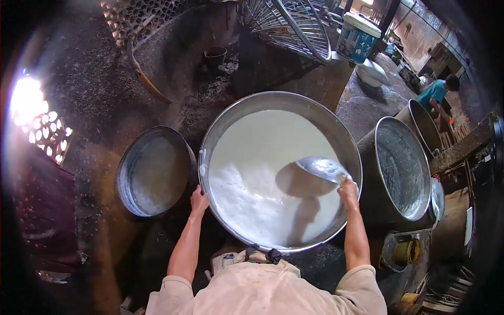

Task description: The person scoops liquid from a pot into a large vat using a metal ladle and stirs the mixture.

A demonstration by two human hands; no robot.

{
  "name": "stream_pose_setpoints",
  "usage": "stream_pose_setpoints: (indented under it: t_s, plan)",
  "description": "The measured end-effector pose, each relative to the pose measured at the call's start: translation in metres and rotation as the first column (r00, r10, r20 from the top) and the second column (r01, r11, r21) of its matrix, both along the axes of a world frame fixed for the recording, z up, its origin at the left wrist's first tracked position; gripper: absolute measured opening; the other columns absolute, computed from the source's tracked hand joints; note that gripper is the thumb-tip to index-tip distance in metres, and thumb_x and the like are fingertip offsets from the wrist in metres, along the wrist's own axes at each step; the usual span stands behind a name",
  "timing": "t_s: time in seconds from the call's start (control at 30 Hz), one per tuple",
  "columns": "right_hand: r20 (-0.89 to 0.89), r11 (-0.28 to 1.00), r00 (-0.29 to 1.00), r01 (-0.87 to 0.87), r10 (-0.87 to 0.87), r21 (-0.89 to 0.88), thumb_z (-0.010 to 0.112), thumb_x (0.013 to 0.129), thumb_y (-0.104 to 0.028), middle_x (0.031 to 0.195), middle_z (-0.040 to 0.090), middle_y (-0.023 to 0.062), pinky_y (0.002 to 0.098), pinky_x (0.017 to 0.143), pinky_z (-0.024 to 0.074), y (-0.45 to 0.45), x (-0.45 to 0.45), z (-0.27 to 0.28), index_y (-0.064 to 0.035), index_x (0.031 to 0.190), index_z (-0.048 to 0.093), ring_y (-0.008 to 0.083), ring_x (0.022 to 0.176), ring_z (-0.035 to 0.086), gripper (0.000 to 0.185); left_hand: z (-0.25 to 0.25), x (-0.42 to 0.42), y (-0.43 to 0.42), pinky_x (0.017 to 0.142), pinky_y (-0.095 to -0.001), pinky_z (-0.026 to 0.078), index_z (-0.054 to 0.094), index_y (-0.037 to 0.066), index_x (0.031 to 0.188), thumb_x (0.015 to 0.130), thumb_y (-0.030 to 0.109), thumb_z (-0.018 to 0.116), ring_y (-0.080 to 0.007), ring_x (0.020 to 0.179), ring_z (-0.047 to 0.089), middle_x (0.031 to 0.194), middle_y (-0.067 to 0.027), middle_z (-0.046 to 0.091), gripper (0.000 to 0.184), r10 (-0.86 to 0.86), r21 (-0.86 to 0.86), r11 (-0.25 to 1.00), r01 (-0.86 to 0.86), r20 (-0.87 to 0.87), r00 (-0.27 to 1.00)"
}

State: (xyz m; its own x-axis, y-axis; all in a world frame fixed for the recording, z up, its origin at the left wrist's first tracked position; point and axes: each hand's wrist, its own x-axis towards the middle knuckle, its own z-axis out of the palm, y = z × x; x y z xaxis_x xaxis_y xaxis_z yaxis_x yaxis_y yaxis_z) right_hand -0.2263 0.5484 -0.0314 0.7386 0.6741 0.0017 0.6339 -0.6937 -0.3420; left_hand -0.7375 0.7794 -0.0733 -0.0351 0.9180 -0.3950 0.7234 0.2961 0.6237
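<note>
A large round metal vat (344, 118) stands in front of me, filled with milky white liquid (262, 152) that is frothy at the lower left. My right hand (348, 192) is closed around the end of a silver metal scoop (321, 167) at the vat's right side. The scoop is held over the liquid and its shadow falls on the surface. My left hand (199, 200) is closed at the vat's left edge and appears to grip the rim; its fingertips are partly hidden.
A wide metal basin (123, 184) stands on the left. To the right are a tall metal drum (386, 173) and another drum (417, 113). A person in a green shirt (433, 93) bends down beyond them. A lidded bucket (358, 39) and white sack (373, 73) are behind. A yellow container (407, 252) sits lower right.
</note>
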Motion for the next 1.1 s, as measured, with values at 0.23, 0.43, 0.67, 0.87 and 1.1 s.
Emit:
stream_pose_setpoints:
  t_s: [0.23, 0.43, 0.67, 0.87, 1.1]
  plan:
    - [-0.517, 0.999, 0.855, 0.031, -0.045, -0.035, 0.059, 0.064, -0.005, 0.061, 0.058, 0.0106, 0.0339, 0.04, 0.0461, 0.009, -0.055, -0.041, -0.0008, 0.095, 0.057, 0.02, 0.047, 0.057, 0.031, -0.011, -0.007, 0.002, 0.09, -0.037, 0.044, 0.042, 0.006, 0.136, 0.078, 0.011, 0.061, -0.033, 0.107, 0.058, 0.115, -0.0206, 0.06, 0.061, -0.036, 0.07, 0.997, 0.035, 0.015, 0.999]
    - [-0.59, 0.998, 0.806, 0.012, -0.049, -0.067, 0.059, 0.064, -0.006, 0.061, 0.058, 0.0103, 0.0337, 0.04, 0.0461, 0.013, -0.134, -0.053, 0.0023, 0.093, 0.058, 0.0194, 0.046, 0.056, 0.03, 0.009, -0.008, 0.001, 0.094, -0.0374, 0.044, 0.037, 0.006, 0.138, 0.078, 0.012, 0.062, -0.0332, 0.111, 0.057, 0.117, -0.0218, 0.059, 0.065, -0.098, 0.028, 0.995, 0.096, 0.069, 0.993]
    - [-0.608, 0.996, 0.792, -0.003, -0.055, -0.094, 0.061, 0.065, -0.01, 0.06, 0.061, 0.0134, 0.0358, 0.043, 0.0506, 0.016, -0.219, -0.076, 0.0038, 0.082, 0.06, 0.0229, 0.047, 0.06, 0.022, -0.062, -0.027, 0.02, 0.089, -0.0367, 0.046, 0.028, 0.004, 0.143, 0.07, 0.012, 0.065, -0.0314, 0.103, 0.06, 0.114, -0.0199, 0.06, 0.082, -0.167, 0.127, 0.983, 0.136, 0.28, 0.945]
    - [-0.64, 0.99, 0.766, -0.03, -0.066, -0.137, 0.062, 0.067, -0.009, 0.062, 0.062, 0.0144, 0.035, 0.048, 0.0537, 0.028, -0.284, -0.036, 0.0042, 0.091, 0.059, 0.0229, 0.051, 0.063, 0.027, -0.037, -0.028, 0.019, 0.082, -0.038, 0.048, 0.031, 0.003, 0.141, 0.068, 0.014, 0.063, -0.0332, 0.092, 0.063, 0.101, -0.0203, 0.064, 0.081, -0.21, 0.076, 0.977, 0.197, 0.262, 0.942]
    - [-0.671, 0.984, 0.741, -0.093, -0.034, -0.153, 0.067, 0.066, -0.007, 0.067, 0.061, 0.0103, 0.0325, 0.044, 0.0503, 0.081, -0.275, 0.09, 0.004, 0.095, 0.057, 0.0174, 0.051, 0.059, 0.033, -0.038, -0.03, 0.019, 0.083, -0.0409, 0.048, 0.029, 0.005, 0.141, 0.07, 0.01, 0.069, -0.0377, 0.096, 0.061, 0.102, -0.0216, 0.064, 0.082, -0.242, 0.111, 0.969, 0.218, 0.294, 0.925]
